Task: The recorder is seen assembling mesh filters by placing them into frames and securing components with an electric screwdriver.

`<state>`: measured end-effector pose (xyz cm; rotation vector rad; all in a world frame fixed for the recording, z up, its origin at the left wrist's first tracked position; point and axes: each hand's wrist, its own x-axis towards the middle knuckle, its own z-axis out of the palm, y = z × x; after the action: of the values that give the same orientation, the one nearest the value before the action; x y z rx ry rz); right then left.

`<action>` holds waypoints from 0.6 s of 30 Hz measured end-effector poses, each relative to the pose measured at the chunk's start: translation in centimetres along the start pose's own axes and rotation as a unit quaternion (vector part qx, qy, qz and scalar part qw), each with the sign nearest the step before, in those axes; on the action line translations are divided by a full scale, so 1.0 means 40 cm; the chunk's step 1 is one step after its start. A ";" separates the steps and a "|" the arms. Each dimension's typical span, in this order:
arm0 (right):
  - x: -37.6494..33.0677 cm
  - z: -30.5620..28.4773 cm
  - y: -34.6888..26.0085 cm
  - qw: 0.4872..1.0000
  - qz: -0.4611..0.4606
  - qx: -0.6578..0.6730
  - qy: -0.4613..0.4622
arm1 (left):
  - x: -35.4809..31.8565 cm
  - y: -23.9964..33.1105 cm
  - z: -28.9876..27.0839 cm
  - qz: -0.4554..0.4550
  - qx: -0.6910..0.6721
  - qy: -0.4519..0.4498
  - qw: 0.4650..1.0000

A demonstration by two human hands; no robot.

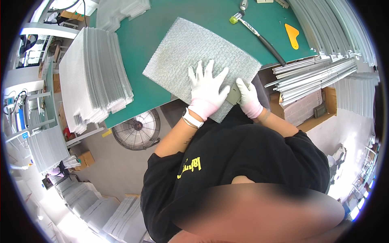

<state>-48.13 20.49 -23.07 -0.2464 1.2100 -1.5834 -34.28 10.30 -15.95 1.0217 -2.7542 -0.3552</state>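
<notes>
A silver metal mesh sheet (178,52) lies at a slant on the green tabletop (139,81), its near corner sticking out past the table edge towards my body. My left hand (206,89), in a white glove with a pink cuff, rests flat on the mesh with fingers spread. At the sheet's near right edge, my gloved right hand (249,99) grips a small flat grey-green piece (233,96) between thumb and fingers. That piece sits against the mesh beside my left thumb; the right fingertips are partly hidden.
A mallet (261,38) with a black grip and an orange scraper (292,36) lie on the far right. Stacked mesh sheets (97,75) stand left. Metal strips (316,75) rest above a cardboard box (332,103) on the right. A floor fan (137,128) stands below the table's left side.
</notes>
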 end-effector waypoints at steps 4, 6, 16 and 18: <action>-0.003 0.002 0.004 1.000 0.003 0.010 0.015 | -0.004 -0.002 0.000 -0.002 -0.010 0.005 1.000; 0.001 -0.012 0.019 1.000 -0.017 -0.002 0.017 | -0.003 0.002 -0.004 -0.004 -0.012 0.001 1.000; 0.036 0.016 -0.047 0.981 0.107 -0.127 -0.100 | 0.033 -0.060 0.002 0.068 0.034 -0.021 0.997; 0.046 0.018 -0.100 0.866 0.196 -0.334 -0.315 | 0.085 -0.133 -0.031 0.146 0.007 -0.042 0.988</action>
<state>-50.80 18.18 -20.34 -0.8382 1.1359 -0.5940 -33.23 3.95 -15.97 0.6020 -2.9278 -0.3406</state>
